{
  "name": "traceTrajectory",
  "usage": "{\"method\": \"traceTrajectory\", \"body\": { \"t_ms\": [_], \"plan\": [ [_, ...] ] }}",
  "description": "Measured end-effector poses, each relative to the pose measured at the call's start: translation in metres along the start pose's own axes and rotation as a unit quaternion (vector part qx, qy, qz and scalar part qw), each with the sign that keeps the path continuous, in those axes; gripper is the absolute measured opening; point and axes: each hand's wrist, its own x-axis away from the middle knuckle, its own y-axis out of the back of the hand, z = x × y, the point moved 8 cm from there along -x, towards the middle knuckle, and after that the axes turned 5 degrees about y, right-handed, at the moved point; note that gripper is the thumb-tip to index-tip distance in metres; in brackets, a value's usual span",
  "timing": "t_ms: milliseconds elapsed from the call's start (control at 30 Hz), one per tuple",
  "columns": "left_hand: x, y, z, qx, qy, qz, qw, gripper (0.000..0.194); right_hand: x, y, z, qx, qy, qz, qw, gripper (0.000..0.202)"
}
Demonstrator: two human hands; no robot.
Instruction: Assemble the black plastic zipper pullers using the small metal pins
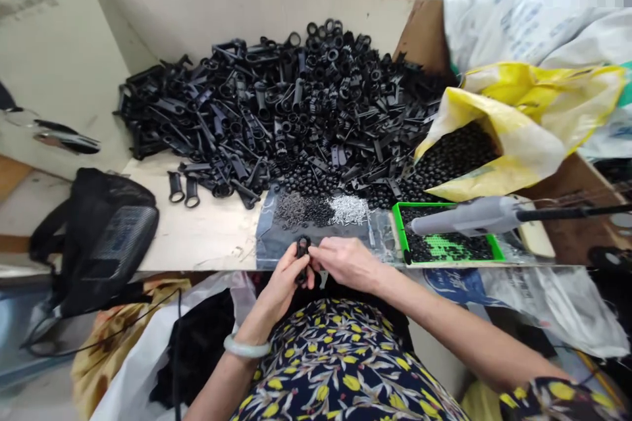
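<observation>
Close to my body, at the table's front edge, my left hand (286,276) grips a black plastic part with a ring-shaped end (303,247). My right hand (348,262) comes in from the right with its fingers pinched together against that part; whatever small piece they may hold is hidden. Just beyond both hands lies a dark plastic sheet (316,237) bearing small piles of dark pins, black bits and silver screws (349,209). A large heap of black plastic parts (276,105) rises behind it.
On the right, a grey electric screwdriver (464,216) lies across a green tray (399,237) of small black pieces. A yellow-white bag (533,138) spills black balls. Two black ringed parts (184,189) and a black bag (106,230) are on the left. Boards wall the table.
</observation>
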Motion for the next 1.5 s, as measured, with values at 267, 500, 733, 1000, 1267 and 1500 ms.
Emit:
{"method": "traceTrajectory", "body": {
  "t_ms": [267, 500, 733, 1000, 1267, 1500],
  "plan": [
    [-0.005, -0.004, -0.013, 0.051, -0.026, -0.085, 0.995, 0.049, 0.022, 0.028, -0.147, 0.076, -0.338, -0.135, 0.928, 0.031],
    [-0.011, -0.021, -0.036, 0.194, -0.023, -0.032, 0.98, 0.035, 0.018, 0.019, -0.169, -0.051, -0.378, -0.151, 0.912, 0.019],
    [-0.016, -0.016, -0.039, 0.262, -0.047, -0.032, 0.963, 0.041, 0.053, -0.019, -0.107, -0.66, -0.497, -0.219, 0.518, 0.045],
    [-0.012, -0.027, -0.046, 0.237, -0.116, -0.078, 0.961, 0.03, 0.042, -0.047, -0.024, -0.757, -0.456, -0.161, 0.44, 0.033],
    [-0.012, -0.032, -0.038, 0.199, -0.147, -0.115, 0.962, 0.027, 0.047, -0.01, -0.033, -0.474, -0.348, -0.172, 0.79, 0.02],
    [-0.009, -0.029, -0.029, 0.108, -0.181, -0.113, 0.971, 0.025, 0.053, -0.025, -0.031, -0.582, -0.403, -0.16, 0.688, 0.024]
  ]
}}
